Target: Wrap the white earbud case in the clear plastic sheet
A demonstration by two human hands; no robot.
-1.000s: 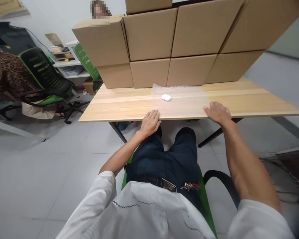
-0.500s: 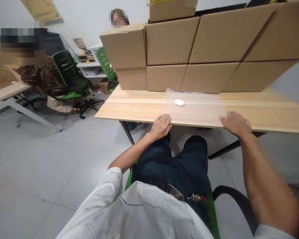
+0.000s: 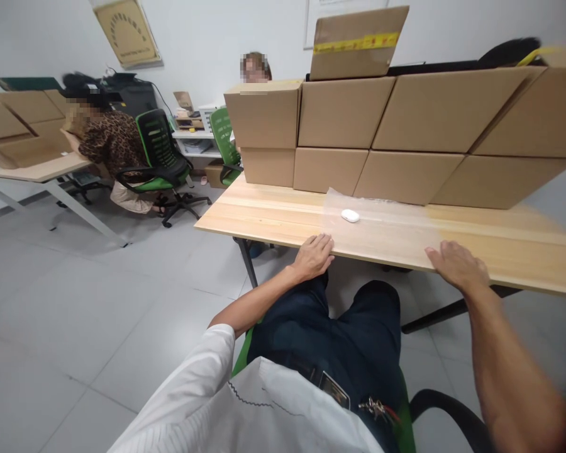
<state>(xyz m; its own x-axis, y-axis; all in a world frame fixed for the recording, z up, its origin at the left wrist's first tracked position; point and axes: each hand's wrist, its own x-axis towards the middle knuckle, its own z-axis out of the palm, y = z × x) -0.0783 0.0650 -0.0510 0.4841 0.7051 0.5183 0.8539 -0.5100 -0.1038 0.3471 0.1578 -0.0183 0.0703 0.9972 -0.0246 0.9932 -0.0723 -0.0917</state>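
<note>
My left hand (image 3: 314,257) rests on the near edge of the wooden table (image 3: 273,220), fingers flat and together, holding nothing. Further right, my right hand (image 3: 457,264) lies on the same edge with its fingers stretched out. Between and just beyond the two hands a clear plastic bag (image 3: 382,220) lies flat on the table. A small white oval object (image 3: 349,216) sits at the bag's far left part; whether it is inside or on top I cannot tell. Both hands touch the bag's near corners or lie right beside them.
Stacked cardboard boxes (image 3: 396,138) line the table's far side. A person's head shows behind the boxes. Another person sits at the left on a green office chair (image 3: 163,157) by a second table (image 3: 33,170). Grey tiled floor spreads to the left.
The view has swung up and to the left, showing more of the room. Both hands stay on the table edge in the same pose.
</note>
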